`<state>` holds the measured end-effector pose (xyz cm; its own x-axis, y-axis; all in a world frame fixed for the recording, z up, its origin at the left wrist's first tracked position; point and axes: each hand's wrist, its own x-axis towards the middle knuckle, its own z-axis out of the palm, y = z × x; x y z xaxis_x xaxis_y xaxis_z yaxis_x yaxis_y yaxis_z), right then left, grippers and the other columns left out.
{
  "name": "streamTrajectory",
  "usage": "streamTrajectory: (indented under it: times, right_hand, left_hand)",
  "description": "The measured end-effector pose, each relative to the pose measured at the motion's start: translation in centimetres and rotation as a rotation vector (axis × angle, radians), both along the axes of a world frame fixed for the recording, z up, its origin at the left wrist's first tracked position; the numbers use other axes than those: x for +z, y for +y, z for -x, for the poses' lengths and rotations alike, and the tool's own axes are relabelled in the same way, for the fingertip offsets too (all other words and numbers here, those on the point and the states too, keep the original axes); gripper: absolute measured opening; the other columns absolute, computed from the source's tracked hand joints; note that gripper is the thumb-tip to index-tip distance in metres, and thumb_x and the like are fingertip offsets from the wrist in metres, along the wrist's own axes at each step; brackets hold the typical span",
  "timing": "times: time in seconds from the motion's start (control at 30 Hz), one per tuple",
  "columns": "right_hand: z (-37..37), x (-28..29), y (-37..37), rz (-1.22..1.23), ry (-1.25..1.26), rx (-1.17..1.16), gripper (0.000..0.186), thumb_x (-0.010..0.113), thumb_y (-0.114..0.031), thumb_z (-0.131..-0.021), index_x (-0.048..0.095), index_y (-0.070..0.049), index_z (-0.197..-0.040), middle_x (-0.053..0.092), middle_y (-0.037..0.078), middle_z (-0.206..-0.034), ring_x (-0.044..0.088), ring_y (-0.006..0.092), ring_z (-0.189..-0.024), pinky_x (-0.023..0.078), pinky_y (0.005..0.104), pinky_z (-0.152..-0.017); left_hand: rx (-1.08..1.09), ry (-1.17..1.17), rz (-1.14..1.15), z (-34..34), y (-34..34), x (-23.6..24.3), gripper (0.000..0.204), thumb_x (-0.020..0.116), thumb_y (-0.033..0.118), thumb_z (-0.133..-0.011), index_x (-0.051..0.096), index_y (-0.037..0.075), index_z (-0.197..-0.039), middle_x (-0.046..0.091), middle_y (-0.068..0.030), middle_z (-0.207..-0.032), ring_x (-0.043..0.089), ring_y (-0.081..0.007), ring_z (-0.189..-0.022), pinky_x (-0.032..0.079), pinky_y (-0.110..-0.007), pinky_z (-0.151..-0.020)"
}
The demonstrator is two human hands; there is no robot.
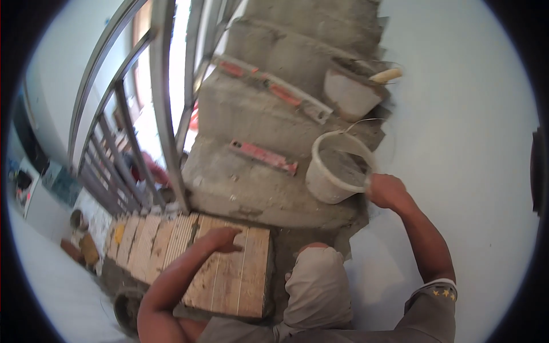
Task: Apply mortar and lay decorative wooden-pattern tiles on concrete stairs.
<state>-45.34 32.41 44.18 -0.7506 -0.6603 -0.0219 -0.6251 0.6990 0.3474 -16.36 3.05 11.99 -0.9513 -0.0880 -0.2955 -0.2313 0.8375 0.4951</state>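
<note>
My right hand (387, 191) is closed in a fist at the right rim of a pale bucket (326, 182). It seems to grip a trowel, whose grey blade (353, 162) lies in the wet grey mix inside; the handle is hidden by the fist. The bucket stands on a bare concrete step, its wire handle raised at the back. My left hand (226, 239) hovers over a tan, wood-look tiled surface (243, 286), fingers apart and nothing in them. Whether it touches the surface I cannot tell.
Rough concrete steps (251, 108) climb ahead. A long level (286, 94) and a short red level (263, 157) lie on them. A second bucket (349, 94) with a wooden-handled tool (386, 75) stands higher. Metal railing (166, 86) borders the left, a white wall (457, 143) the right.
</note>
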Motion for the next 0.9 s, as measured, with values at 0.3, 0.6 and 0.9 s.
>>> streamTrajectory:
  times: [0.3, 0.6, 0.9]
  right_hand:
    - [-0.7, -3.2, 5.0, 0.268, 0.034, 0.108, 0.028, 0.060, -0.024, -0.095, 0.061, 0.000, -0.110, 0.070, 0.025, -0.103, 0.067, 0.0476, -0.098, 0.052, 0.0564, -0.084]
    - [-2.2, -6.1, 6.5, 0.503, -0.037, -0.071, 0.045, 0.062, -0.023, -0.098, 0.057, 0.000, -0.136, 0.068, 0.027, -0.120, 0.066, 0.0461, -0.106, 0.053, 0.0508, -0.091]
    - [-3.6, -26.5, 14.9, 0.492, 0.048, 0.348, 0.035, 0.071, -0.031, -0.097, 0.062, 0.001, -0.106, 0.065, 0.022, -0.096, 0.064, 0.0437, -0.084, 0.051, 0.0519, -0.073]
  left_hand:
    - [0.172, -0.115, 0.044, -3.2, -3.2, 1.5, 0.079, 0.077, 0.052, -0.084, 0.056, 0.004, -0.143, 0.070, -0.0225, -0.123, 0.066, -0.0410, -0.116, 0.053, -0.051, -0.097]
    - [0.307, -0.146, 0.053, -5.6, -3.8, 0.5, 0.078, 0.078, 0.050, -0.085, 0.055, 0.006, -0.145, 0.071, -0.0216, -0.121, 0.066, -0.0401, -0.118, 0.052, -0.050, -0.099]
    - [0.315, -0.178, 0.043, -6.3, -3.5, 0.0, 0.072, 0.076, 0.047, -0.086, 0.058, 0.002, -0.140, 0.069, -0.0263, -0.124, 0.065, -0.0415, -0.118, 0.052, -0.048, -0.099]
